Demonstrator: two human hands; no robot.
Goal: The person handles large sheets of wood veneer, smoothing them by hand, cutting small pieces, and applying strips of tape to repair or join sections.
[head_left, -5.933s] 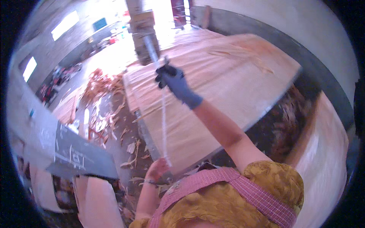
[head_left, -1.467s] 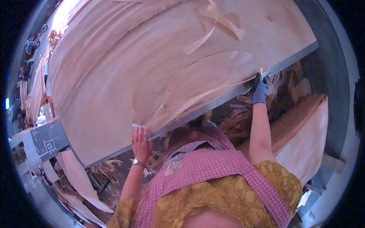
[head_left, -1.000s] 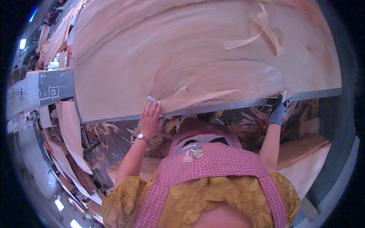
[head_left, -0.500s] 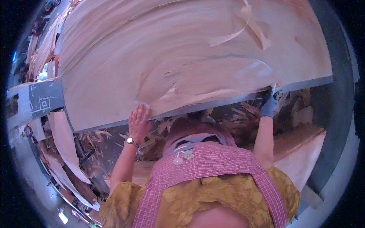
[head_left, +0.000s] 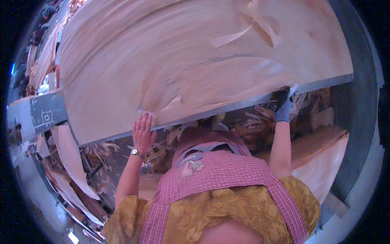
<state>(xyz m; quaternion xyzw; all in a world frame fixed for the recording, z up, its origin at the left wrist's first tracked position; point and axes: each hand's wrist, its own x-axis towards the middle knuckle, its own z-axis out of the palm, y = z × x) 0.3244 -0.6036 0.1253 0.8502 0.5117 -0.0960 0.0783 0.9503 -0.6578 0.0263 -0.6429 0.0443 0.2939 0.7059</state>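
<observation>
A broad, thin sheet of pale wood veneer [head_left: 109,93] covers the table in front of me. Across it runs a curved, lifted or overlapping edge [head_left: 227,57] between my two hands. My left hand [head_left: 143,133], bare with a watch at the wrist, lies at the near edge, its fingers stretched out flat on the veneer. At the right part of the same edge is my right hand [head_left: 284,106] in a dark and blue glove. Its fingers are bent around the edge beside a small whitish bit; what they hold is too blurred to name.
Curled veneer scraps [head_left: 243,32] lie on the far part of the sheet. The grey table edge [head_left: 219,112] runs in front of me, above heaps of wood scraps [head_left: 252,128]. Larger sheets stand at the lower right [head_left: 325,162] and left [head_left: 75,158]. A grey beam [head_left: 46,112] juts out left.
The view has tilted and shifted slightly. More of the grey table edge shows between my hands. Both hands stay at the near edge of the veneer.
</observation>
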